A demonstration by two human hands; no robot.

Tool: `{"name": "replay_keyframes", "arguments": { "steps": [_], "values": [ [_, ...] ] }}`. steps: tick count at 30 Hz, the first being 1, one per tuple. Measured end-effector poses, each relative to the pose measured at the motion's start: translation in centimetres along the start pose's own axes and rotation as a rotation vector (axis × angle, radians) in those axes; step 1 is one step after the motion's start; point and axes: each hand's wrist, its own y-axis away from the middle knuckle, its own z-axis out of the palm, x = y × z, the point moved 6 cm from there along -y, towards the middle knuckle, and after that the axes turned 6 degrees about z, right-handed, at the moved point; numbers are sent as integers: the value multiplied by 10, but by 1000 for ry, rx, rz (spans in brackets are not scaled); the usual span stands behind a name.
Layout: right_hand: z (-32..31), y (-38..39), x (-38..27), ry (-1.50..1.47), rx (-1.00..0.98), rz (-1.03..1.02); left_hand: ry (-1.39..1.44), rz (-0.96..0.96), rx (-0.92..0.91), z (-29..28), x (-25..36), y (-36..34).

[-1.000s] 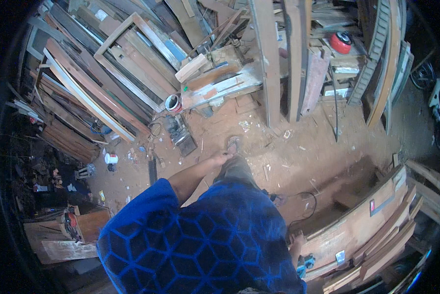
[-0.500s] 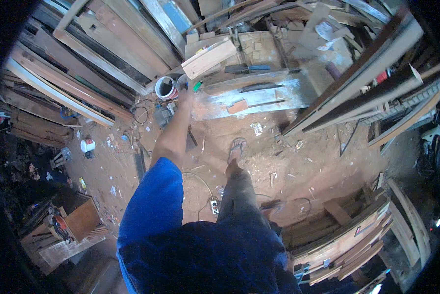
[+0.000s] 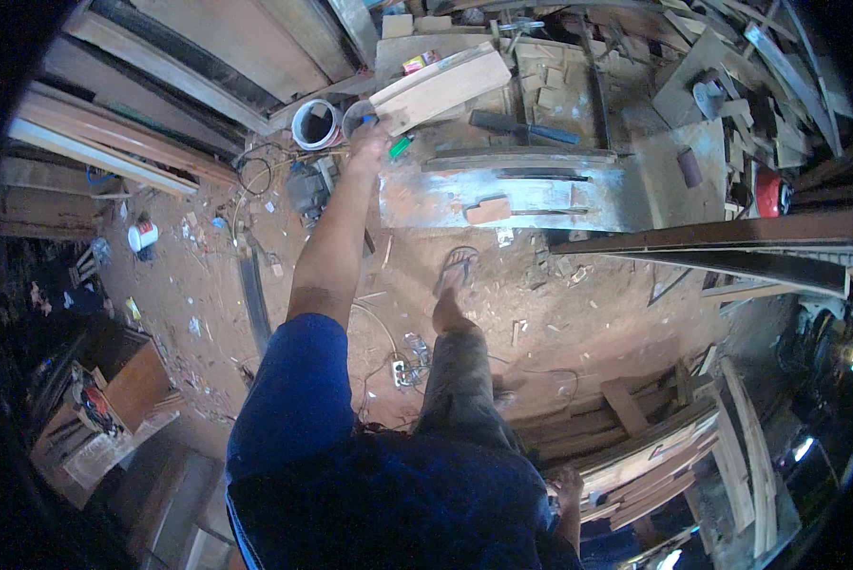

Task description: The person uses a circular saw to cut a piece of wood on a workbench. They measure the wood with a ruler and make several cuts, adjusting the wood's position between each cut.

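Note:
My left arm is stretched forward over the bench. My left hand (image 3: 369, 145) is at the rim of a translucent cup (image 3: 355, 116), its fingers curled. A small blue thing (image 3: 368, 120) shows at the fingertips; its kind is unclear. Just right of the hand lies a green object (image 3: 402, 145), beside a pale wooden board (image 3: 445, 90). Left of the cup stands a white bucket (image 3: 314, 124) with dark contents. My right hand (image 3: 567, 484) is low at my right side, close to stacked planks (image 3: 654, 456); its fingers are too dim to read.
A low, white-stained work board (image 3: 417, 204) carries a wooden block (image 3: 488, 210) and a dark-bladed tool with a blue handle (image 3: 552, 134). Long timbers (image 3: 711, 233) jut in from the right. A power strip (image 3: 401, 372) with cables lies on the littered dirt floor.
The view has swung, and the bench sits lower in the picture. My left hand has shifted slightly at the cup, with blue now showing at the fingertips. My right hand has come into sight.

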Motion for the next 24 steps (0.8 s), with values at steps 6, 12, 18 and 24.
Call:
{"name": "replay_keyframes", "arguments": {
  "steps": [6, 12, 18, 24],
  "values": [
    [78, -14, -56, 318, 217, 41, -1420, 810, -132, 65, 98, 30],
    [78, -11, -113, 406, 189, -31, -1450, 645, -159, 77, 92, 28],
    [83, -24, -121, 598, 59, -28, -267, 309, -349, 14, 99, 194],
    [147, -30, -169, 905, -94, -117, 204, 37, -136, -54, 5, 349]
  ]
}}
